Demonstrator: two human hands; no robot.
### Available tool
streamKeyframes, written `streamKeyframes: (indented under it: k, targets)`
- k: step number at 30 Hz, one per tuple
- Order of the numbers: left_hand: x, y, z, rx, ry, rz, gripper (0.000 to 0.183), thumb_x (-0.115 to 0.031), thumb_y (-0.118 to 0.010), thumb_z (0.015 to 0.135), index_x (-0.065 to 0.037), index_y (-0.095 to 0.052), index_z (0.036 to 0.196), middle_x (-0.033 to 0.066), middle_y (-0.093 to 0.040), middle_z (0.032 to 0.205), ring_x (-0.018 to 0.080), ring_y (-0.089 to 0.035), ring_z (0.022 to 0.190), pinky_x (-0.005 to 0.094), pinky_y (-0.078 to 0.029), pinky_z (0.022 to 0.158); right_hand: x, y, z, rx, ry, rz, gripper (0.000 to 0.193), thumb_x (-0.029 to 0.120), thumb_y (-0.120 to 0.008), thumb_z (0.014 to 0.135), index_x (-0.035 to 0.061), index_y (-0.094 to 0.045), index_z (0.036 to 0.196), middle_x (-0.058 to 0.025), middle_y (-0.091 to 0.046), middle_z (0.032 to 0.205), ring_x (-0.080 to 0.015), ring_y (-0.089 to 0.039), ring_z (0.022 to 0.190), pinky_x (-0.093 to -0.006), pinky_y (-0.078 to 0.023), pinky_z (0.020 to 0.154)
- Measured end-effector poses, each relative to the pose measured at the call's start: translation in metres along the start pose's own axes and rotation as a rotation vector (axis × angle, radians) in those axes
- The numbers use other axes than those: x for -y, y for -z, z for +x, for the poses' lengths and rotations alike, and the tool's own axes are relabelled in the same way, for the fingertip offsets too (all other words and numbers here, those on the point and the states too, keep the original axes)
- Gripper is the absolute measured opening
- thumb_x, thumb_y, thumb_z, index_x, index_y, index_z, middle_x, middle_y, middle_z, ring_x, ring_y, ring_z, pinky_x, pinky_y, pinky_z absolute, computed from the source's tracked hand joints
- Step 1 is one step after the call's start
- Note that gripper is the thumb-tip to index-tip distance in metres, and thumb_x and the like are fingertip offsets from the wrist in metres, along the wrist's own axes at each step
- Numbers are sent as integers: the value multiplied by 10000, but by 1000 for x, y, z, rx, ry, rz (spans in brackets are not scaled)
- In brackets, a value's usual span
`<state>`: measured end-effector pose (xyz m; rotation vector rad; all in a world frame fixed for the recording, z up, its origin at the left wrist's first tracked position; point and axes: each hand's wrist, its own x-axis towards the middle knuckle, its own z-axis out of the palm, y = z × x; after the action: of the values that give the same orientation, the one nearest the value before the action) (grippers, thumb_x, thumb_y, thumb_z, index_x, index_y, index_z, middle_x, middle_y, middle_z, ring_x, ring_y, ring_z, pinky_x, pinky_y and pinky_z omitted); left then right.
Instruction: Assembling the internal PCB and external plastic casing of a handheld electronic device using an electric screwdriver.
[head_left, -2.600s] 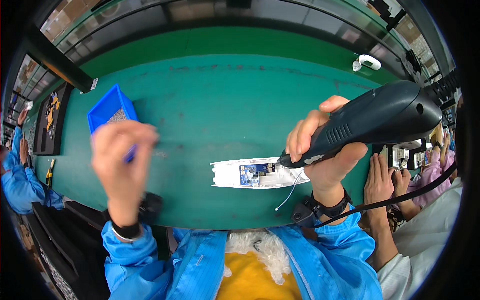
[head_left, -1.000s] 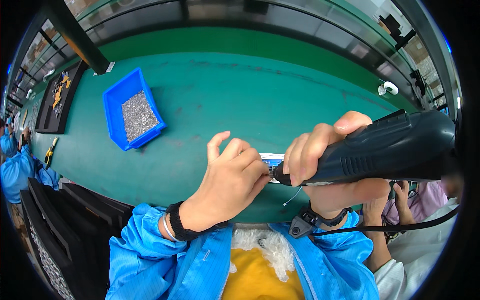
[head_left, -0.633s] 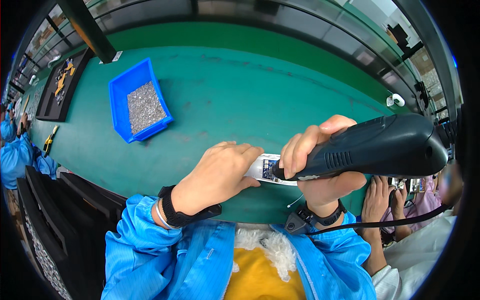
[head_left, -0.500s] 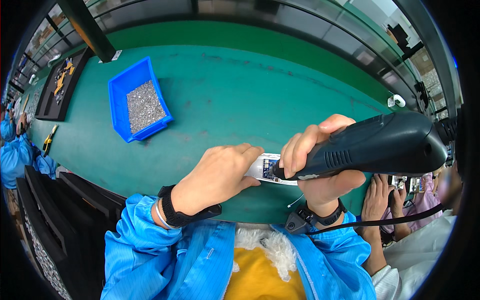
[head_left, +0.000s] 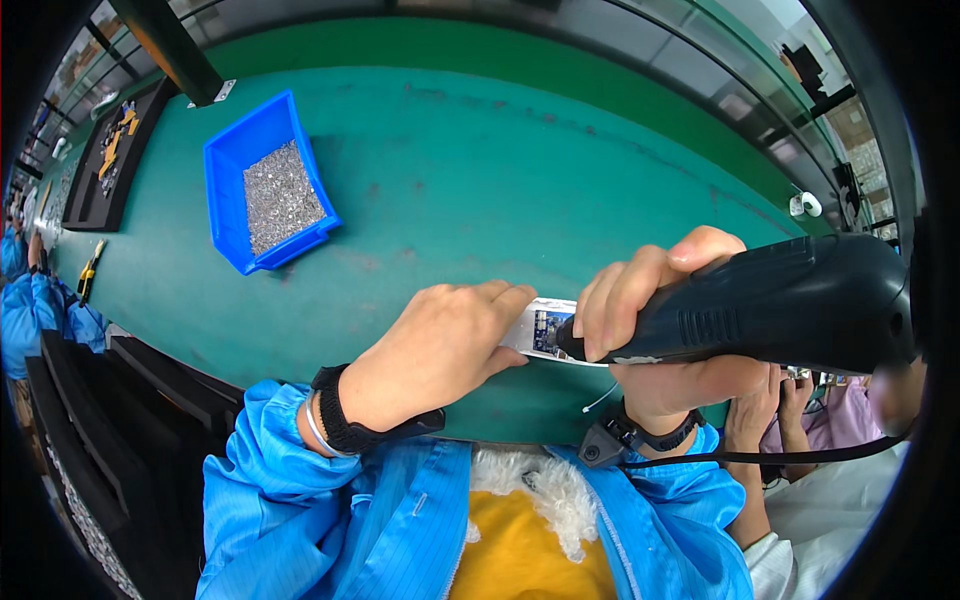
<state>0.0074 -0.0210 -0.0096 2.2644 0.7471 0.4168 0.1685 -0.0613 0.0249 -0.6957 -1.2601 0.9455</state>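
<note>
My left hand (head_left: 435,345) grips the left end of a slim white plastic housing (head_left: 517,335), with fingers over its far edge and thumb at the near one. Inside the housing shows a blue circuit board (head_left: 546,333) with small parts on it. Wrapped around a dark, corded electric screwdriver (head_left: 775,305) is my right hand (head_left: 650,320). The tool lies nearly level, its nose over the right part of the board. Its tip is hidden, so I cannot tell whether it touches a screw. A thin white wire (head_left: 600,398) sticks out below the housing.
A blue bin (head_left: 225,190) of small metal screws stands at the far left of the green table (head_left: 450,180). Beyond it lies a black tray (head_left: 95,210) and yellow-black cutters (head_left: 90,272). Black trays (head_left: 100,430) stand at lower left. A co-worker's hands (head_left: 750,415) are close on the right.
The screwdriver and my right hand have shifted slightly to the right, and my left hand with the housing a little too. The whole view has moved slightly. Both grips stay the same.
</note>
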Motion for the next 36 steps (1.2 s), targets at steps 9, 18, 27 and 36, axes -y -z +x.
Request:
streamKeyframes:
  k: [9, 18, 27, 36]
  targets:
    - [-2, -1, -1, 15, -64, -26, 321, -118, -655, 660, 24, -508, 908, 167, -566, 817, 337, -562, 761, 403, -454, 653, -12, 6, -3, 184, 69, 38, 715, 667, -488, 688, 60, -322, 1026, -87, -492, 604, -149, -468, 438, -252, -417, 416]
    - [-1, 2, 0, -14, -16, -20, 334, -94, -654, 651, 41, -516, 924, 190, -572, 834, 338, -567, 774, 400, -460, 665, -2, -7, -2, -53, -86, -75, 733, 683, -473, 686, 57, -342, 1045, -59, -466, 575, -145, -460, 429, -252, -406, 414]
    - [54, 41, 128, -193, 6, -27, 337, -263, -609, 773, 18, -567, 955, 158, -620, 879, 250, -604, 818, 331, -465, 707, 15, 34, -4, -302, 168, 75, 716, 661, -475, 716, 39, -325, 1037, -74, -482, 572, -170, -497, 434, -275, -436, 440]
    - [152, 83, 266, -238, 460, 190, 410, -377, -462, 853, -28, -549, 1051, 143, -597, 920, 260, -573, 901, 375, -468, 718, 1, 36, -15, -276, 17, 164, 655, 442, -700, 670, -4, -397, 1042, -88, -535, 626, -154, -526, 528, -249, -435, 478]
